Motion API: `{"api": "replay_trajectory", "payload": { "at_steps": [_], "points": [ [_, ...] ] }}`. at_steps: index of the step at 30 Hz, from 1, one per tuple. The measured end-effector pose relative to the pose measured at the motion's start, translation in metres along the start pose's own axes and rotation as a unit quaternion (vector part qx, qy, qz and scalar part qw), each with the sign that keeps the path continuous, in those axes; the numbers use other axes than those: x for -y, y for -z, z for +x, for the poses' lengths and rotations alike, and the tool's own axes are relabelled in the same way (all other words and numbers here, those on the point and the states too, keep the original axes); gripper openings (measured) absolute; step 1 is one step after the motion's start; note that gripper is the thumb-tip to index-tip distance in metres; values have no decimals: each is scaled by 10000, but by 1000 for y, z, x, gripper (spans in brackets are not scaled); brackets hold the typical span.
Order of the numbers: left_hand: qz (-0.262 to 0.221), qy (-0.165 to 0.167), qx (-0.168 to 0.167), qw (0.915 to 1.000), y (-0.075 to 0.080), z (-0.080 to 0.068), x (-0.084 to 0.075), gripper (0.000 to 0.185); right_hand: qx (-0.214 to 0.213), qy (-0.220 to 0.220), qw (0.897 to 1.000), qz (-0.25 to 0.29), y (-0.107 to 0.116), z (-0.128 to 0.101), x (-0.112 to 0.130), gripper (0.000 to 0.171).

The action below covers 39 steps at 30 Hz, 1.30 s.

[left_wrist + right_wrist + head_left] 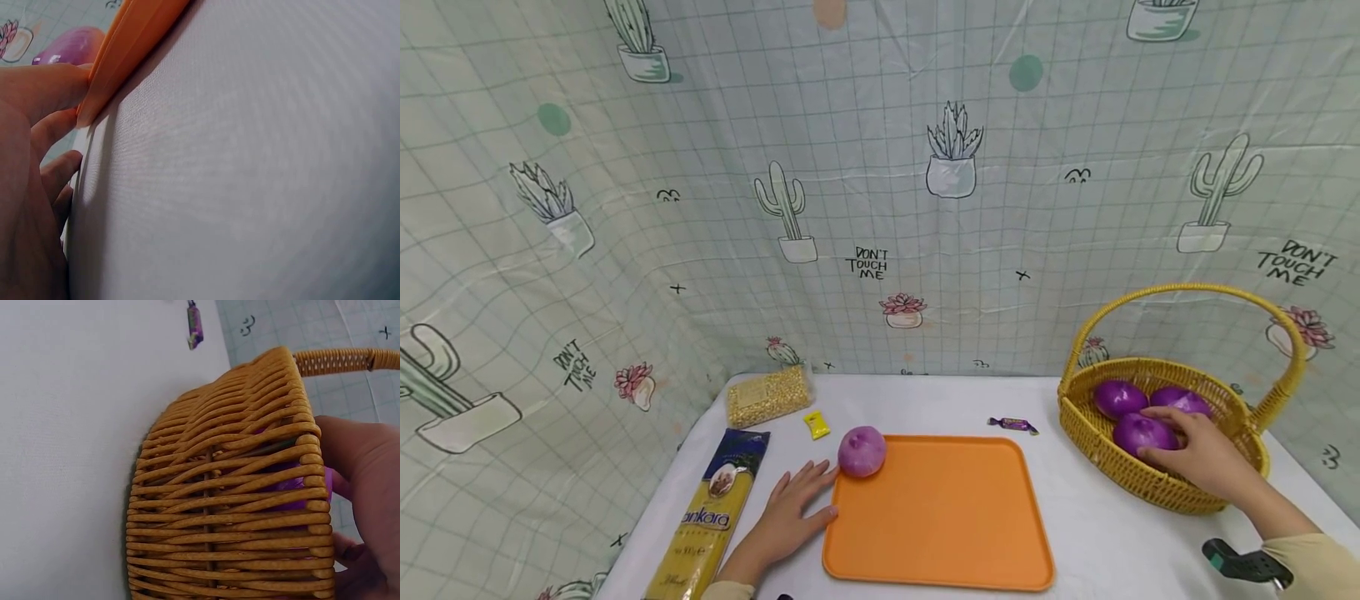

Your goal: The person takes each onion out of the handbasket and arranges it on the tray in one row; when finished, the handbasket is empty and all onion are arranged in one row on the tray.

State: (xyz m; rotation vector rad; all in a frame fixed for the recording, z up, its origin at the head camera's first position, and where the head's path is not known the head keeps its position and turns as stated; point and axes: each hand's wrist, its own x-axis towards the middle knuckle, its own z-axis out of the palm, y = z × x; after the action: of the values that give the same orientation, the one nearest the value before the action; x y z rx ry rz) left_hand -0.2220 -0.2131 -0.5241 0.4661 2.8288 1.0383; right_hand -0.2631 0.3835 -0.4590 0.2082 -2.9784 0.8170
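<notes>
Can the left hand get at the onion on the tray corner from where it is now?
Probably yes: the left hand lies flat beside the tray, the onion just past its fingertips, nothing between.

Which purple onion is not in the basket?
The paler onion on the orange tray's far-left corner, by the left hand; the other three lie in the basket.

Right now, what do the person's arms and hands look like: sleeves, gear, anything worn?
Both hands are bare, no gloves or rings visible. The left hand shows a sliver of pale cream cuff at the wrist. The right hand leads into a cream long sleeve, with a black and dark-green strapped device at the wrist.
</notes>
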Motion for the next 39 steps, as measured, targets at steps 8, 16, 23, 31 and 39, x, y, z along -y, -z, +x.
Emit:
{"api": "replay_trajectory", "payload": {
  "at_steps": [8, 16, 23, 31, 39],
  "points": [
    [12, 22, 14, 10000, -2, 0, 1, 61, -105, -146, 9998, 104, 2, -6, 2, 70],
    [23, -26, -9, 10000, -1, 0, 1, 62, -191, -117, 9995, 241, 4, -11, 7, 70],
    [7, 48, 7, 10000, 0, 0, 1, 62, -254, -86, 9991, 340, 6, -14, 14, 70],
    [-6, 0, -31, 10000, -1, 1, 2, 61, -285, -77, 9985, 471, 10, -17, 18, 71],
    [15, -96, -115, 9999, -2, 1, 3, 61, -184, -149, 9982, 552, 14, -20, 22, 73]
  ]
}}
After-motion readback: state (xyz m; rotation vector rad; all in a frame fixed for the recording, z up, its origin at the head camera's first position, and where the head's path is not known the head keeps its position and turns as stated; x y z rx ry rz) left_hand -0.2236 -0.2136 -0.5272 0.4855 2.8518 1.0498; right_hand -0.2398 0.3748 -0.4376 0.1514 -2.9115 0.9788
